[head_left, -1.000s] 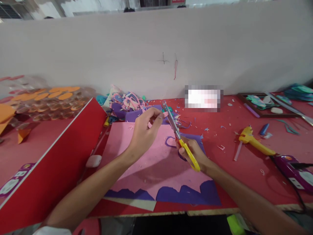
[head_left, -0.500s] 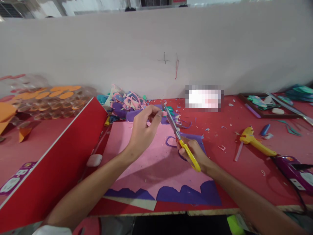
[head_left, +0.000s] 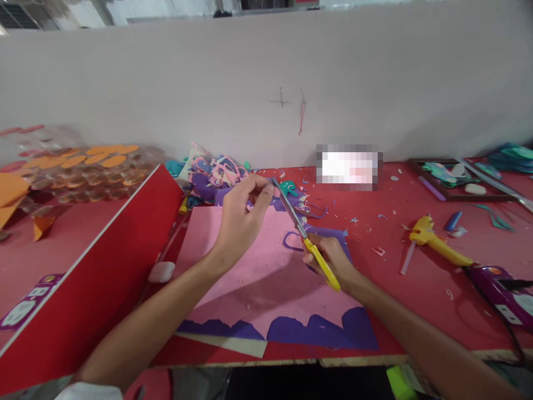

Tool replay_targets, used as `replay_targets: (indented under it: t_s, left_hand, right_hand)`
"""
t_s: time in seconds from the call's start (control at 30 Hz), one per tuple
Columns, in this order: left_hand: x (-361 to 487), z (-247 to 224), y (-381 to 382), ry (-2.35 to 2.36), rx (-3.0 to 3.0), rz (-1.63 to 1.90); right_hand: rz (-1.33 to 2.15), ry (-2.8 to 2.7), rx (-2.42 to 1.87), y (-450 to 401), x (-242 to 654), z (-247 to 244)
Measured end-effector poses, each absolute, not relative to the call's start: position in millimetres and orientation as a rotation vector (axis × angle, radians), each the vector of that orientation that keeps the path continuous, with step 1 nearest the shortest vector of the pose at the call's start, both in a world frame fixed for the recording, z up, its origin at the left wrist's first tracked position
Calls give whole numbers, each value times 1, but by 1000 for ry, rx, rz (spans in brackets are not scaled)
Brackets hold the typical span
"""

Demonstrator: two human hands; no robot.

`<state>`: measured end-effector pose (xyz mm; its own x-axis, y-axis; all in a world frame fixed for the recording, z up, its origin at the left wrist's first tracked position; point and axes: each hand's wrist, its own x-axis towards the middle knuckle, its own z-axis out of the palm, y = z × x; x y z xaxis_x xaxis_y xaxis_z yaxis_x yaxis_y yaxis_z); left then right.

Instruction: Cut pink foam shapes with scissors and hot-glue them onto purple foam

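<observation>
Yellow-handled scissors [head_left: 318,261] are in my right hand [head_left: 331,258], fingers wrapped round the grips and blades pointing up and away to the left. My left hand [head_left: 245,214] pinches a small pink piece [head_left: 276,192], apparently foam or paper, right beside the blade tips. Whether the blades touch the piece I cannot tell. Below both hands lies a large pink sheet [head_left: 258,278], over a purple sheet [head_left: 325,331] with a ragged cut edge showing at the front. A purple cut-out loop [head_left: 287,240] rests near my right hand.
Colourful scraps [head_left: 220,172] are heaped behind the sheet. A red partition [head_left: 104,266] stands on the left, with orange discs [head_left: 95,158] beyond it. To the right lie a yellow glue gun [head_left: 437,244], a purple power strip [head_left: 506,294] and a brown tray [head_left: 449,194].
My left hand has shifted slightly left and up with the pink piece. The scissor tips have moved a little left, and the blades look closer together.
</observation>
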<state>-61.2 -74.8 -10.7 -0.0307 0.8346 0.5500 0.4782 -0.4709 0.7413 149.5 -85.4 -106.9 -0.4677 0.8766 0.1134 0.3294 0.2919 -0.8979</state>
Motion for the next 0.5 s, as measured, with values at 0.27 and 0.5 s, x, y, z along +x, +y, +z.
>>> replay_targets:
  t_s: [0.27, 0.5]
  left_hand:
    - [-61, -12, -75, 1287, 1790, 1481]
    - [-57, -16, -72, 1138, 1736, 1461]
  right_hand:
    - [1045, -1959, -1086, -84, 151, -105]
    - [1179, -1849, -1076, -83, 151, -110]
